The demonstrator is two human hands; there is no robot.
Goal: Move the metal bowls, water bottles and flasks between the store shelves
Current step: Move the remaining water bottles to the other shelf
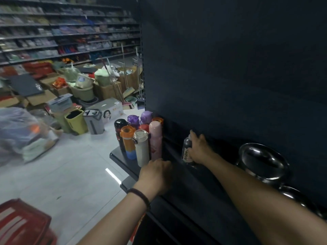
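Our right hand (198, 149) clamps its grip round a dark bottle (187, 147) on the store shelf (123, 159), apparently to stand it beside the clustered flasks (141, 144); whether our left hand (155, 174), low beside them, grips anything we cannot tell.

No text legible anywhere; dark bottle (187, 147) carried pale label (186, 155) with vertical column of dark characters, blurred, unreadable; white cardboard box (108, 107) on floor bore small red mark and white sticker on top face, both too small to read; black flat panel (26, 85) among floor stock showed small white logo near corner, shape only; packets on distant wall shelving (70, 34) too blurred for lettering.
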